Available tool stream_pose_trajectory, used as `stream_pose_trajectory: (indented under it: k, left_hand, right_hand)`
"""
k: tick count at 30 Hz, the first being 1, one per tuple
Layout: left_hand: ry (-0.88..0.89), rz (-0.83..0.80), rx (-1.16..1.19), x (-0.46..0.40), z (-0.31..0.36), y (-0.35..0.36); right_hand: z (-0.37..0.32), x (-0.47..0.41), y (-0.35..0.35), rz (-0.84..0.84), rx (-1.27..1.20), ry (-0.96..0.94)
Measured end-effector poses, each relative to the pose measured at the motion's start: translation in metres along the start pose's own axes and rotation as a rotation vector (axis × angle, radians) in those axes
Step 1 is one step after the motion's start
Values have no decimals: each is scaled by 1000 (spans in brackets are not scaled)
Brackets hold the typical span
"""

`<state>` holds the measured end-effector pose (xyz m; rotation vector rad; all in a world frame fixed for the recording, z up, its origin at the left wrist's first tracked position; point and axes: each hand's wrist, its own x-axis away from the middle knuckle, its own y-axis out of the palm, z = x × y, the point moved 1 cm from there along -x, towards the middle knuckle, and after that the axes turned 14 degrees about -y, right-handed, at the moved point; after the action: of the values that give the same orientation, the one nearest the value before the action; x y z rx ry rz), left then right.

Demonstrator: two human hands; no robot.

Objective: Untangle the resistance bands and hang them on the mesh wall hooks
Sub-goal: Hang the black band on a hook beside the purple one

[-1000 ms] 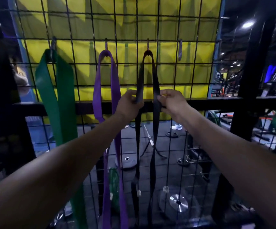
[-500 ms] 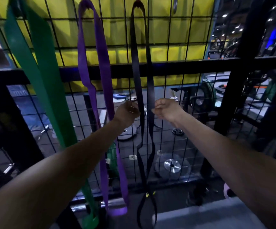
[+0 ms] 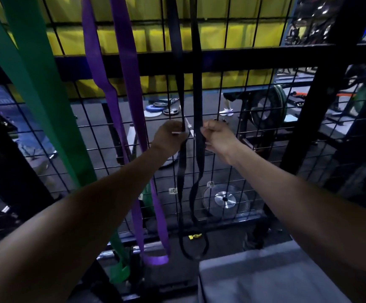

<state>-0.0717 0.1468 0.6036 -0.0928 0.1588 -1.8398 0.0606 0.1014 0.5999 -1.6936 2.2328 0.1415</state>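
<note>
A thin black band [image 3: 196, 62] hangs down the mesh wall [image 3: 232, 162] as a long loop; its top and the hooks lie above the frame. My left hand [image 3: 170, 136] grips the band's left strand at mid height. My right hand [image 3: 218, 136] pinches its right strand at the same level. Below my hands the two strands run down, narrow, and end in a loop [image 3: 194, 250] near the floor. A purple band [image 3: 123, 84] hangs just to the left, and a wide green band [image 3: 35, 84] further left.
A grey padded surface [image 3: 265, 274] sits at the bottom right, close to the mesh. A thick black post [image 3: 322, 95] stands on the right. Behind the mesh lie weight plates [image 3: 224, 199] and a barbell rack, and a person's legs [image 3: 227, 106] show at the back.
Both hands have slid down the black band's two strands, from near the dark crossbar to well below it. The view has tilted down, so the hooks have left the frame.
</note>
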Motion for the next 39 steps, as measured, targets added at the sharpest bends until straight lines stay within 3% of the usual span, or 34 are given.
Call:
stream_pose_trajectory:
  k: [11, 14, 20, 24, 27, 30, 32, 36, 39]
  left_hand:
    - [23, -50, -53, 25, -51, 8]
    - [25, -114, -18, 38, -82, 13]
    - [76, -61, -62, 59, -110, 13]
    - [1, -145, -147, 70, -148, 8]
    - [-137, -182, -59, 94, -176, 15]
    - [-215, -274, 51, 111, -175, 31]
    - [-238, -329, 161, 120, -173, 41]
    - [-359, -211, 227, 141, -190, 49]
    - [-364, -151, 210, 144, -200, 48]
  right_hand:
    - [12, 46, -26, 142, 76, -54]
    - [20, 58, -20, 37, 263, -104]
    - [68, 96, -17, -95, 438, 118]
    - [107, 126, -28, -74, 583, 289]
    - [126, 149, -31, -28, 532, 342]
    - [123, 170, -32, 99, 97, 337]
    - [121, 183, -36, 154, -30, 274]
    - [131, 208, -49, 197, 98, 188]
    - [139, 222, -54, 220, 174, 233]
